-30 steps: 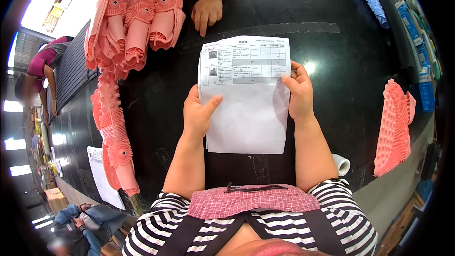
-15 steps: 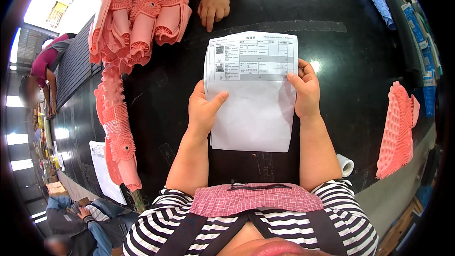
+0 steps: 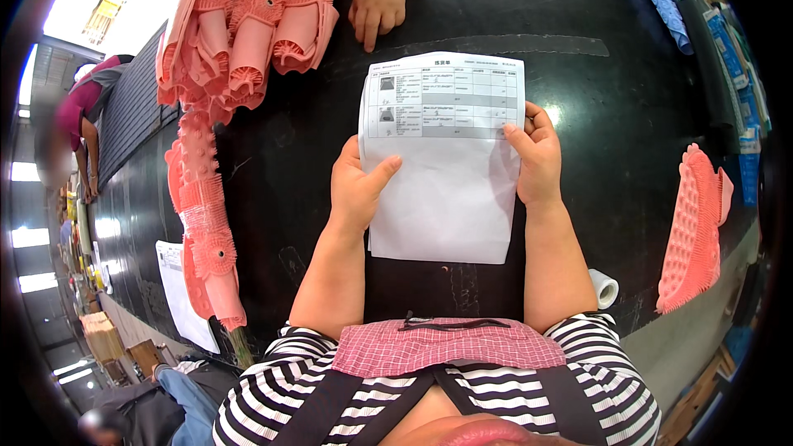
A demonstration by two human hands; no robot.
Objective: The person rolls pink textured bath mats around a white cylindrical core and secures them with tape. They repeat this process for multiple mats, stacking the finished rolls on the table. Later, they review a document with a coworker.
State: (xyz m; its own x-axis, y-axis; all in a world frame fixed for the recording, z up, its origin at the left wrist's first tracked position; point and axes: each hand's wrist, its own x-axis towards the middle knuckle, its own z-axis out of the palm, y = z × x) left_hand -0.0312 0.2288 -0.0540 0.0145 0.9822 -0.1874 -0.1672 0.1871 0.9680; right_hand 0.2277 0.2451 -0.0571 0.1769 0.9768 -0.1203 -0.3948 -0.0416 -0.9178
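Observation:
Between my two hands is a small stack of white paper sheets (image 3: 442,198), with a printed table and small pictures on its upper part. My left hand (image 3: 359,186) grips the left edge, thumb on top and fingers behind. At the right edge my right hand (image 3: 537,157) pinches the sheets, its thumb resting beside the table and its other fingers partly hidden. Just beyond the top of the papers, another person's hand (image 3: 377,12) rests on the black tabletop (image 3: 595,198) with a finger extended.
Several pink bristled rubbery pieces (image 3: 252,29) are heaped at the far left. More pink pieces (image 3: 206,223) run down the left side, and another (image 3: 692,231) lies right. A white roll (image 3: 605,289) and a loose sheet (image 3: 183,297) flank me. People work at the left.
The person at the lower left has shifted downward, uncovering stacked cardboard behind. My hands keep their grip on the papers, and the whole view has moved only slightly.

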